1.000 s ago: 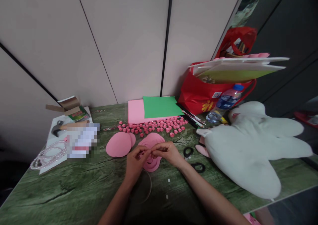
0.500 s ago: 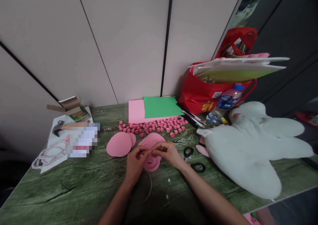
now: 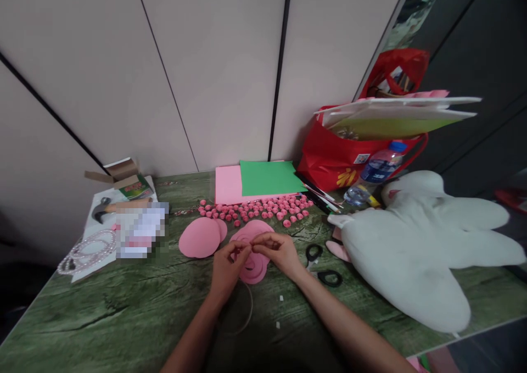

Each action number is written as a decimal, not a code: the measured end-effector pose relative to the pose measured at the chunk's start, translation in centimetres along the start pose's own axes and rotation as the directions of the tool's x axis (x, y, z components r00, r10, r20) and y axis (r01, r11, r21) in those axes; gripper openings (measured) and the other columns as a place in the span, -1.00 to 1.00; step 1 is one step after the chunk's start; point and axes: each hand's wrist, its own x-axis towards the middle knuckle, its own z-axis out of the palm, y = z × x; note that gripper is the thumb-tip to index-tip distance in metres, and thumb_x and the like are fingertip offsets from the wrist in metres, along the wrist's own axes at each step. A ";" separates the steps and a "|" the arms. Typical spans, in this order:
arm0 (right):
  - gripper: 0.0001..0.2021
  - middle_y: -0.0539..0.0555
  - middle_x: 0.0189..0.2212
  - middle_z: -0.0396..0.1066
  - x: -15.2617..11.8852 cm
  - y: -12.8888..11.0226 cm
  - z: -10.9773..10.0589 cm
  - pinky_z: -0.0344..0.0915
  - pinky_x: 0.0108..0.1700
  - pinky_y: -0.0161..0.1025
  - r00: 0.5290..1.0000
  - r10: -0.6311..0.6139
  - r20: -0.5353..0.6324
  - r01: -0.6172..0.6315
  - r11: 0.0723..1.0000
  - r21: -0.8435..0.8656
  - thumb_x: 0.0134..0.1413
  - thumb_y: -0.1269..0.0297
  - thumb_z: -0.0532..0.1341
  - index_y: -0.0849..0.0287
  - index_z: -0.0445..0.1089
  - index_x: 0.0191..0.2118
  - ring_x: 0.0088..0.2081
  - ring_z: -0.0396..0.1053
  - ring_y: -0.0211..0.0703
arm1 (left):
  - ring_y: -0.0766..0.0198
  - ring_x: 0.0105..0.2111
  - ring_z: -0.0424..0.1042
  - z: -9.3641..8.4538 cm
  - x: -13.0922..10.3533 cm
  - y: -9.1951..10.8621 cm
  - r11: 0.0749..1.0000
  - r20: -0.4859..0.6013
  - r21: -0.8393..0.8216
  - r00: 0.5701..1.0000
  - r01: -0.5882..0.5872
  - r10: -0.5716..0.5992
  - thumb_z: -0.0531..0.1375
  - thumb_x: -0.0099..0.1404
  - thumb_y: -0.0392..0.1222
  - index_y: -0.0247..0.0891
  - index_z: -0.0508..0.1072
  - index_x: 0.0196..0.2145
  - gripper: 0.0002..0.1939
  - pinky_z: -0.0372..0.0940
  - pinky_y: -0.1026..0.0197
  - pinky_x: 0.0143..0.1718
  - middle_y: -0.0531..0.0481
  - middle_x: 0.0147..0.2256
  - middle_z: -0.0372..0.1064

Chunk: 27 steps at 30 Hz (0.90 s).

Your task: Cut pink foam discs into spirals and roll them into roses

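Head view: two hands seen. Left hand [image 3: 227, 266] and right hand [image 3: 284, 252] are brought together fingertip to fingertip; on each, the grip is pinched nearly closed, with the edge of one pink paper spiral [image 3: 259, 268] held between. Exact bit pinched can't be made out. Spiral is laid mid-tabletop [image 3: 135, 318], under the fingers.

Two plain pink cutouts [image 3: 200, 238] are overlapped just beside the left hand. Several dozen pink rosettes [image 3: 268, 215] are spread behind; exact count can't be read. Behind those, one green sheet [image 3: 272, 178] is laid over pink paper [image 3: 227, 183].

One pair of scissors [image 3: 320, 276] is placed near the right wrist; two white scraps [image 3: 281, 298] are left in front. Further right: one white plush toy [image 3: 403, 263], one bottle [image 3: 376, 170], two red bags [image 3: 325, 164]. Far left: one hammer [image 3: 132, 204].
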 end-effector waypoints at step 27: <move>-0.70 0.08 -0.45 0.52 -1.8 0.0 -1.2 0.44 -0.30 -0.14 0.995 0.085 -0.050 -0.076 0.986 0.149 -0.33 0.27 0.38 0.23 0.43 -0.35 -0.43 0.48 -0.11 | 0.34 -0.60 0.32 1.7 -0.9 0.7 0.999 0.003 0.014 0.999 -0.040 0.040 0.20 0.03 -0.16 -0.29 0.46 -0.53 -0.86 0.21 0.33 -0.56 0.06 -0.59 0.40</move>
